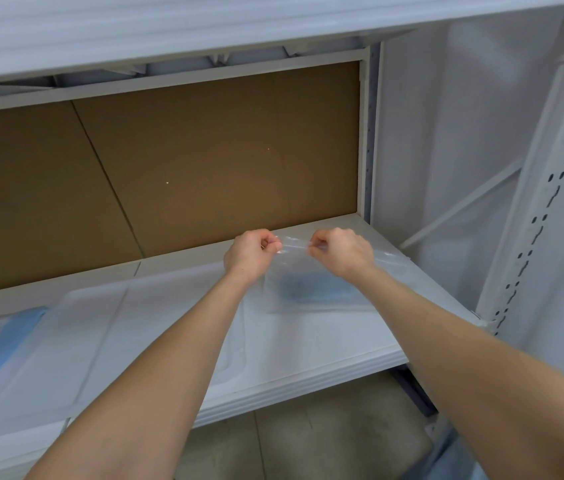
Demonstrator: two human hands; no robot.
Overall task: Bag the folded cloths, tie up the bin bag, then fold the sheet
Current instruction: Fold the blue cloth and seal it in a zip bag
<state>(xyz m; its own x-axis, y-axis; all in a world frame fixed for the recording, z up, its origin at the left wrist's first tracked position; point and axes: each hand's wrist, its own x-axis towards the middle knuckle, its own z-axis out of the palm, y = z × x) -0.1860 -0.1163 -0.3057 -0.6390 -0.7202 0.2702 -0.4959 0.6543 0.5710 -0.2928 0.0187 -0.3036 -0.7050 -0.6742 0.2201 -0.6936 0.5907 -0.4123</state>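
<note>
Both hands [251, 252] [341, 252] pinch clear bag [311, 289] holding blue cloth [318, 289].

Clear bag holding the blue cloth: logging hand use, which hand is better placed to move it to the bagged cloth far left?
Probably left: the left hand pinches the clear bag on the side nearer that bagged cloth.

Shelf [325, 344] runs left to right: back panel [221, 150] behind it, upper shelf [204, 26] above, floor [308, 445] below its front edge. Bag [275, 299] lies on the shelf's right part, cloth [318, 289] inside it. Left grip [251, 252] and right grip [341, 251] sit side by side at the bag's far edge, both pinching it. Second cloth [14, 334] at far left, well apart. Plastic sheet [100, 334] lies between them. Slotted upright [533, 202] stands right of the shelf.
</note>
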